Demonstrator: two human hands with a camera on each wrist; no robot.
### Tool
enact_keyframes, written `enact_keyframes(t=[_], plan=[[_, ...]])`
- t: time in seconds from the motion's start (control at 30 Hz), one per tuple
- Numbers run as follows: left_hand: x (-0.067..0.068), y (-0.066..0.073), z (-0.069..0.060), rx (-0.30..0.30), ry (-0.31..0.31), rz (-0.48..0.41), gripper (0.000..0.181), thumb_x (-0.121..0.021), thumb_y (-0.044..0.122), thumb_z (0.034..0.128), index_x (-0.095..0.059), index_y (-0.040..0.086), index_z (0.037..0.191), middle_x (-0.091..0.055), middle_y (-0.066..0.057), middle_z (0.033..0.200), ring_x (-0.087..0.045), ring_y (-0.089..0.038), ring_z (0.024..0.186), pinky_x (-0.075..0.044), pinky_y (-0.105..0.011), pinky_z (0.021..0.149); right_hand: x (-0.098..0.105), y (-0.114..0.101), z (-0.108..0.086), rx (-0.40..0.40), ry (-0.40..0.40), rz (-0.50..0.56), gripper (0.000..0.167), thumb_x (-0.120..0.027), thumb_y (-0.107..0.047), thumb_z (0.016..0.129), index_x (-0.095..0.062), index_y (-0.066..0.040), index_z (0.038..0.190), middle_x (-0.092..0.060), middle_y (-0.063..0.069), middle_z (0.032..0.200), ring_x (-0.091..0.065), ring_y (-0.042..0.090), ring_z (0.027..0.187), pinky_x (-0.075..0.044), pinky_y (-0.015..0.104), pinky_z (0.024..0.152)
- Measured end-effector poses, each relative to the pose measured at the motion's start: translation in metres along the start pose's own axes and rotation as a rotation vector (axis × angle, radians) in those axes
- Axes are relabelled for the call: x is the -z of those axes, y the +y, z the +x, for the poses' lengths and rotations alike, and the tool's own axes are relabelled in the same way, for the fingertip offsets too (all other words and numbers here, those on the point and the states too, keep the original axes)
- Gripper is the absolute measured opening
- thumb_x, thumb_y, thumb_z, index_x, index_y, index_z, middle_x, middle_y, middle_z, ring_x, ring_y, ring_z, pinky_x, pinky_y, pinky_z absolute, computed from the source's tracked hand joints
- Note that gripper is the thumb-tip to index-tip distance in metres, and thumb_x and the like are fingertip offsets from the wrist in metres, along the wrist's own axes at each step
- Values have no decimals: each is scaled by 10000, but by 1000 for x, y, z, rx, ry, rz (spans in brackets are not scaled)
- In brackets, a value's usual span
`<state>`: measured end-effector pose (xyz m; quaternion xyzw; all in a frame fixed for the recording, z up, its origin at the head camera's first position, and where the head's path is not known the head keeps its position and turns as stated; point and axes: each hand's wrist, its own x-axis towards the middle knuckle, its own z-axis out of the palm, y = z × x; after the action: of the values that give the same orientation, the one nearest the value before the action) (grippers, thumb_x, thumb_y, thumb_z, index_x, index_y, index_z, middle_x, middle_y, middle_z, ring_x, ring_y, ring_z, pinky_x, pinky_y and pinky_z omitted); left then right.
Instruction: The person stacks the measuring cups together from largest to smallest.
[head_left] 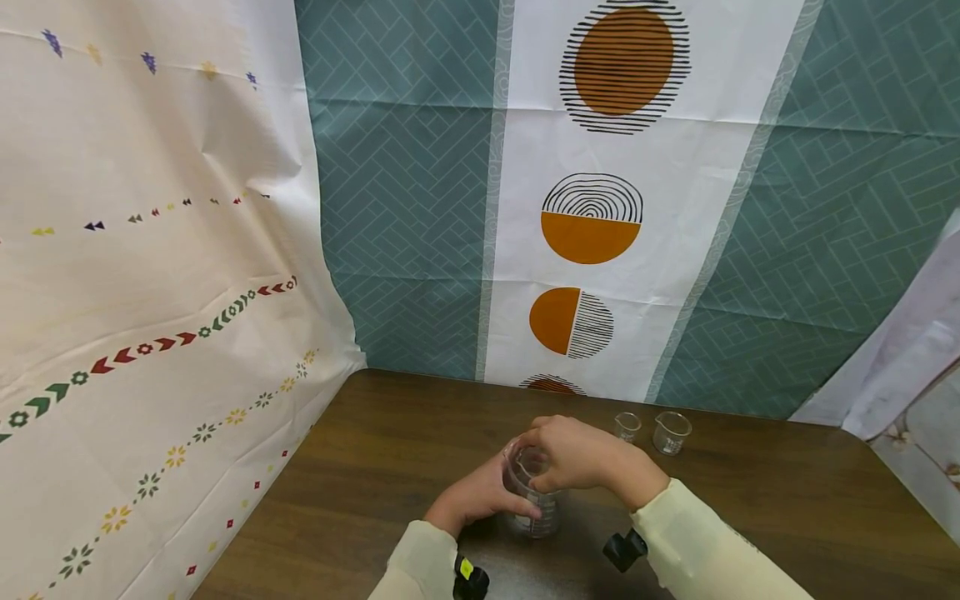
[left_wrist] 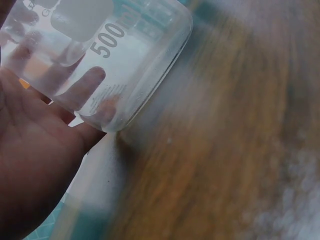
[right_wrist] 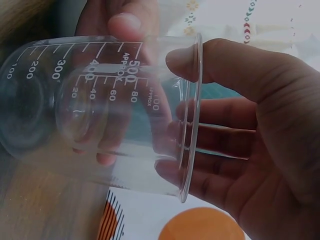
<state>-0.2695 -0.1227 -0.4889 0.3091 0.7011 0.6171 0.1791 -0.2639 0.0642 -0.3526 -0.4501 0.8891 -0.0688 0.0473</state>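
Observation:
A clear glass 500 ml beaker (head_left: 543,522) stands on the wooden table, with a smaller 100 ml beaker (right_wrist: 82,117) inside it. My left hand (head_left: 482,492) grips the large beaker's side, thumb toward the front. In the left wrist view its fingers show through the glass. From above, my right hand (head_left: 579,454) reaches over the large rim (right_wrist: 192,145). Its thumb and fingertips dip inside and pinch the small beaker near its rim. Glass reflections partly blur the exact contact.
Two more glass beakers stand behind and to the right: a tiny one (head_left: 627,427) and a somewhat wider one (head_left: 671,433). A patterned cloth (head_left: 585,275) hangs along the table's back edge, and a pale cloth (head_left: 150,375) along the left.

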Motion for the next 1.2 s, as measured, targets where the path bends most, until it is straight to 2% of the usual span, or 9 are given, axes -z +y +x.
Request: enact_keyframes(t=[0.3, 0.7, 0.9, 1.2], plan=[[-2, 2, -2, 3, -3, -24, 906, -800, 178, 802, -228, 344, 1485, -445, 35, 1439, -474, -113, 1283, -441, -225, 1007, 0, -5, 1, -27, -13, 3, 441, -772, -267, 750, -702, -118, 1160, -644, -11, 999, -540, 50, 810, -518, 261, 740], [-2, 3, -3, 22, -6, -13, 906, -785, 217, 820, -199, 367, 1494, -422, 55, 1461, -470, -107, 1290, -439, -223, 1015, -2, -7, 2, -49, -18, -1, 440, -797, -261, 749, -703, -110, 1152, -661, -2, 1038, -590, 97, 889, -539, 315, 813], [-3, 5, -4, 29, -6, -29, 908, -781, 220, 824, -191, 345, 1503, -419, 28, 1465, -486, -130, 1276, -454, -256, 1015, -3, -8, 2, -64, -27, 0, 426, -801, -259, 751, -707, -117, 1142, -661, -9, 1028, -581, 92, 882, -539, 306, 810], [-1, 3, -2, 4, -22, -38, 894, -782, 197, 823, -208, 324, 1497, -421, 11, 1461, -471, -139, 1285, -453, -250, 1016, -3, -10, 3, -76, -28, 5, 418, -815, -242, 752, -708, -115, 1135, -671, 12, 1050, -603, 116, 909, -546, 329, 838]])
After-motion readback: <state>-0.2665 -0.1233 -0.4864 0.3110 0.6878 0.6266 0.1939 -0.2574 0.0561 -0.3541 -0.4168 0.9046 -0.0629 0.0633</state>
